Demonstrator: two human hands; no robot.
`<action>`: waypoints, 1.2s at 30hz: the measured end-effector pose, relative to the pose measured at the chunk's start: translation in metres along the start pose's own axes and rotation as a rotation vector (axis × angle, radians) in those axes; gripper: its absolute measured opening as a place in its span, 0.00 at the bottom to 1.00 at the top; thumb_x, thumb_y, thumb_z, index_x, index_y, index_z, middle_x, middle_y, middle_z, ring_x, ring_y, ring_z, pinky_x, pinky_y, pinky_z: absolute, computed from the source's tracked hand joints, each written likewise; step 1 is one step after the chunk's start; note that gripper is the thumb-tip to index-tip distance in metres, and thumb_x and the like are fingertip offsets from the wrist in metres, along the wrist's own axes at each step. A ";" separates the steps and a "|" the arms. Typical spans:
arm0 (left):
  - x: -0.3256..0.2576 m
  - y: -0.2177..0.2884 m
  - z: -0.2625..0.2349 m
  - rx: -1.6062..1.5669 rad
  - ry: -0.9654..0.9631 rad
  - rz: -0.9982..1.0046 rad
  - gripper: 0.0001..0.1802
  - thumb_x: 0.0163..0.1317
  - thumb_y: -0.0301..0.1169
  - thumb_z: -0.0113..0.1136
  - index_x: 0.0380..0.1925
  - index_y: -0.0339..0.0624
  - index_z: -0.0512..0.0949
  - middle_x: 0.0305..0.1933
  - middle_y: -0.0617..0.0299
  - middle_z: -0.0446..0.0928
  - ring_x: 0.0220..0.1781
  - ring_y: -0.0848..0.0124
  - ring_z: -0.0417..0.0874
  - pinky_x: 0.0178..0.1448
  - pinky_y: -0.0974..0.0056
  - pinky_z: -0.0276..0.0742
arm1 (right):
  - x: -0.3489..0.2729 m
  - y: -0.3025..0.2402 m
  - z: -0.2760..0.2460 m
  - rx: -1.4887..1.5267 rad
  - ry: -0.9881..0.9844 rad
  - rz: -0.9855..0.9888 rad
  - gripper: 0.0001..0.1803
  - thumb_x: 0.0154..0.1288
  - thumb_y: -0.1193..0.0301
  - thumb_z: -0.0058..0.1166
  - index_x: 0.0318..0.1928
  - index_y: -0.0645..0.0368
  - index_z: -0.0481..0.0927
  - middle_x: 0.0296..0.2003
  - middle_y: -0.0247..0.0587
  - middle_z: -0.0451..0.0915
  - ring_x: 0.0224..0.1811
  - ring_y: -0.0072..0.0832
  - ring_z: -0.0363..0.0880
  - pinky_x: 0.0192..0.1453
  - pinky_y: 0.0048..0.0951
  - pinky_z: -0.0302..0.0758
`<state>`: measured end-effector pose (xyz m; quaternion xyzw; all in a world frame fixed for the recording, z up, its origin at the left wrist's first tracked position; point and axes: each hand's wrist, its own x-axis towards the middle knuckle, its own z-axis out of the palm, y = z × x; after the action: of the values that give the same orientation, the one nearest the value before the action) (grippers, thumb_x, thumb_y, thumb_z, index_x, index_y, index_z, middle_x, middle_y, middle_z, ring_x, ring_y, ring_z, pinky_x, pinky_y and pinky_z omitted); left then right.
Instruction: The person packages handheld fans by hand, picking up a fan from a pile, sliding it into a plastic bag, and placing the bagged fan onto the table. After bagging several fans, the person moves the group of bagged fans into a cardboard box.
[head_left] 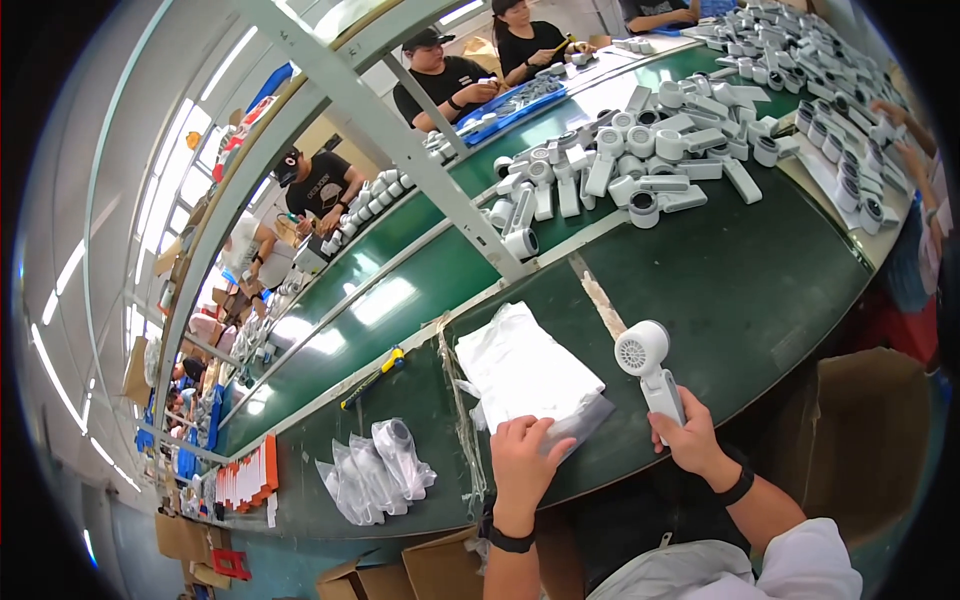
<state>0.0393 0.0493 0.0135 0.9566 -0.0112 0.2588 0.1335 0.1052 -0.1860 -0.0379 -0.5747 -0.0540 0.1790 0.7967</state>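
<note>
In my right hand (690, 432) is a white handheld fan (655, 372), gripped by its grey-white handle, with the round grilled head tilted up and away from me. My left hand (528, 455) rests on the near edge of a stack of white plastic bags (525, 365), its fingers spread and the thumb out to the right. The stack lies on the dark green bench (740, 285) in front of me. Left of it are several fans in clear bags (385, 465), lying side by side.
A yellow-and-black screwdriver (373, 377) lies behind the bagged fans. An orange-and-white box (250, 475) sits at the bench's left end. Many loose fans (640, 150) are heaped on the conveyor beyond. A metal post (440, 170) rises there. A cardboard box (870, 430) stands at right. Several people work across the line.
</note>
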 end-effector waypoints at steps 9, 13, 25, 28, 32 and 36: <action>-0.007 -0.005 0.002 0.061 -0.079 0.020 0.14 0.44 0.31 0.74 0.33 0.45 0.82 0.36 0.62 0.78 0.43 0.59 0.76 0.45 0.57 0.69 | 0.000 -0.005 0.004 -0.044 -0.025 -0.008 0.19 0.66 0.74 0.55 0.54 0.66 0.70 0.31 0.36 0.76 0.25 0.19 0.75 0.27 0.24 0.74; -0.006 -0.005 0.001 0.003 -0.043 0.062 0.10 0.50 0.28 0.70 0.34 0.46 0.82 0.38 0.62 0.79 0.43 0.60 0.77 0.45 0.57 0.69 | -0.001 -0.005 0.002 -0.060 -0.017 0.002 0.20 0.65 0.73 0.54 0.56 0.66 0.70 0.32 0.35 0.77 0.27 0.18 0.76 0.28 0.23 0.76; -0.003 0.008 -0.011 -0.073 -0.048 0.025 0.18 0.43 0.33 0.75 0.36 0.42 0.81 0.39 0.59 0.76 0.43 0.58 0.75 0.46 0.56 0.68 | -0.001 -0.005 0.003 -0.059 -0.012 0.006 0.20 0.65 0.73 0.54 0.56 0.67 0.71 0.32 0.35 0.77 0.27 0.18 0.76 0.28 0.23 0.76; -0.001 0.007 -0.006 -0.042 -0.110 0.064 0.18 0.40 0.34 0.77 0.33 0.44 0.81 0.36 0.61 0.76 0.42 0.58 0.75 0.46 0.56 0.68 | -0.001 -0.007 0.000 -0.066 0.003 0.011 0.19 0.65 0.75 0.55 0.55 0.66 0.70 0.32 0.36 0.77 0.26 0.20 0.77 0.27 0.24 0.76; -0.002 -0.001 0.005 0.032 -0.126 0.088 0.15 0.42 0.33 0.75 0.29 0.46 0.80 0.34 0.64 0.76 0.41 0.60 0.75 0.45 0.56 0.68 | 0.002 -0.007 0.001 -0.068 0.001 -0.004 0.19 0.65 0.75 0.55 0.55 0.66 0.70 0.31 0.36 0.77 0.25 0.20 0.77 0.26 0.24 0.75; -0.008 -0.010 -0.004 0.058 -0.073 0.077 0.08 0.49 0.30 0.70 0.28 0.46 0.80 0.31 0.64 0.77 0.38 0.60 0.76 0.44 0.55 0.69 | 0.006 0.003 0.011 -0.043 -0.032 0.012 0.19 0.65 0.75 0.54 0.54 0.66 0.70 0.26 0.36 0.76 0.21 0.20 0.75 0.24 0.24 0.73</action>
<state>0.0315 0.0592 0.0103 0.9677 -0.0452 0.2290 0.0952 0.1067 -0.1729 -0.0381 -0.5891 -0.0674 0.1917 0.7821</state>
